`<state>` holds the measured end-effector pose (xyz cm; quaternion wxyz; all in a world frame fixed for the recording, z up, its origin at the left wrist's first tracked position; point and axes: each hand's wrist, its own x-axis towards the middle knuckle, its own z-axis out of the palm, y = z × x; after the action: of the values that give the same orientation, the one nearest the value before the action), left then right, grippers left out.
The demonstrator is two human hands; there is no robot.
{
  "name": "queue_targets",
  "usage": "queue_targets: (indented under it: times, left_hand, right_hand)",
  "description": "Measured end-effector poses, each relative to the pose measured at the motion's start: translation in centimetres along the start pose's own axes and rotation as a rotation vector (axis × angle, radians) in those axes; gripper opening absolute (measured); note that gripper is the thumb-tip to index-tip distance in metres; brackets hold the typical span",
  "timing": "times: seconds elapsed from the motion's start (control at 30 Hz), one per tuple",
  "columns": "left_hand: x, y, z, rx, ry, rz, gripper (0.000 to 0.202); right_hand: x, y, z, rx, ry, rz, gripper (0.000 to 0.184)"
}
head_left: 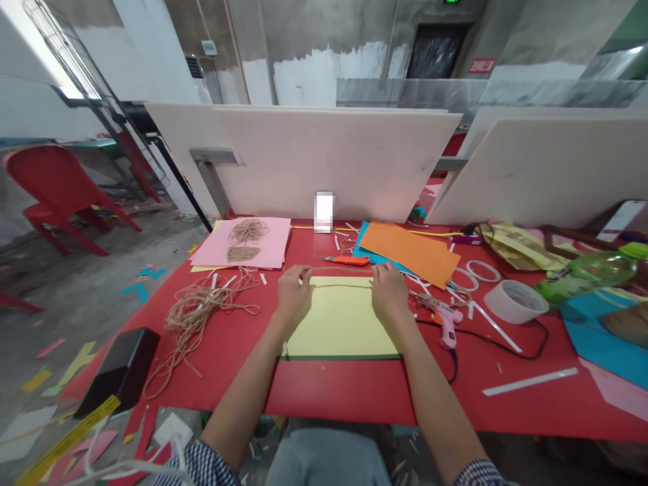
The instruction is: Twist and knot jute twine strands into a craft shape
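My left hand [293,293] and my right hand [389,291] pinch a length of jute twine [338,268] stretched between them. The twine runs along the far edge of a pale yellow card [340,320] with a dark green strip showing under its near edge, and my fingertips rest at that card's far corners. A loose tangle of twine [195,324] lies left of my left hand. Beyond my hands are an orange utility knife [349,260] and a pink sheet [273,243] bearing twine coils. A pink hot glue gun [448,327] lies right of my right hand.
The red table [334,388] is strewn with paper strips, orange and blue sheets, a tape roll [515,301] and a green bottle [587,271]. White partition boards [329,162] stand behind it. A black box [119,371] sits at its left edge, above a scrap-strewn floor.
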<state>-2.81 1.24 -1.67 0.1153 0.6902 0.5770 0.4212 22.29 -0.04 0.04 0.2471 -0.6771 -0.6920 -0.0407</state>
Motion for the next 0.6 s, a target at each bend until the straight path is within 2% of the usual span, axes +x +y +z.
queue_targets:
  times: [0.13, 0.37, 0.6]
  left_hand:
    - [0.3, 0.0, -0.2, -0.157, 0.01, -0.031, 0.017]
    - [0.5, -0.2, -0.1, -0.253, -0.029, -0.119, 0.019]
    - [1.0, -0.9, -0.2, -0.409, 0.035, -0.161, 0.022]
  right_hand:
    - [0.0, -0.4, -0.1, 0.081, 0.028, -0.017, 0.032]
    - [-0.2, -1.1, -0.4, 0.151, 0.099, -0.035, 0.03]
    - [-0.1, -0.4, 0.1, 0.202, 0.192, -0.05, 0.035]
